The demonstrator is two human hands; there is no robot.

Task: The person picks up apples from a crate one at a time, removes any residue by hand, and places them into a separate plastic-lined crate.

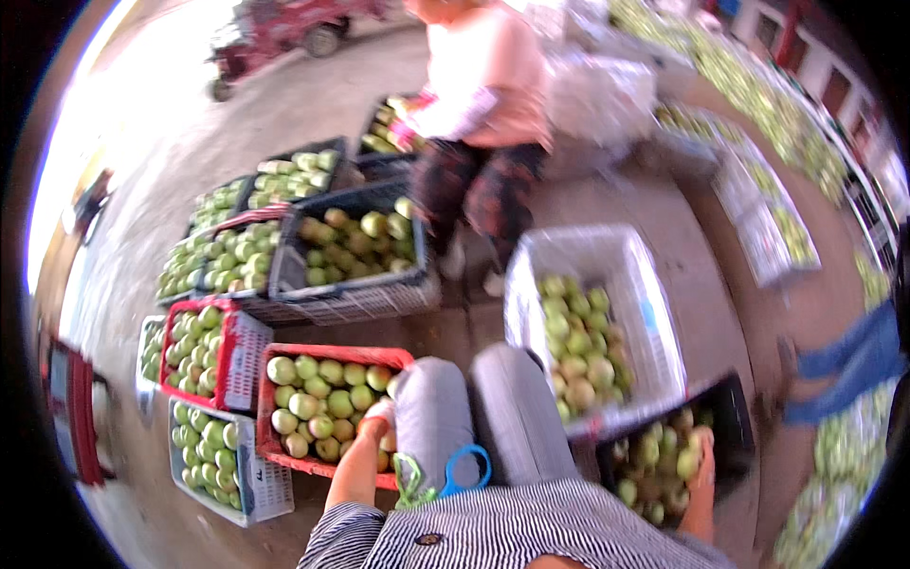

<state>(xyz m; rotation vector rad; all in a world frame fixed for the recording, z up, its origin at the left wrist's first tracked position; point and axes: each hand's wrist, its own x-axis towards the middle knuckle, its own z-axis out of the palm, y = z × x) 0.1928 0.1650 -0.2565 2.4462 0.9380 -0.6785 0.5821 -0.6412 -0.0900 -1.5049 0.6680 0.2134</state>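
Note:
My left hand (pixel 377 418) reaches into a red plastic crate (pixel 266 405) beside my left knee. It touches the green, partly blushed apples (pixel 340 402) there; its fingers are blurred, and whether they grip one is unclear. My right hand (pixel 702 455) is in a black crate (pixel 736 427) at my right, its fingers around a green apple (pixel 687 464). More apples (pixel 650 455) lie below it. Before my right knee stands a plastic-lined crate (pixel 522 263), partly filled with green apples (pixel 579 334). A blue plastic ring (pixel 489 466) and green cord (pixel 409 487) lie by my lap.
Several filled crates (pixel 355 302) stand ahead and left, including a white one (pixel 266 491) and another red one (pixel 229 355). A person (pixel 483 92) sits opposite, hands at a crate. Blue-trousered legs (pixel 846 363) are at right. Lined boxes (pixel 750 227) and a red vehicle (pixel 291 25) stand farther off.

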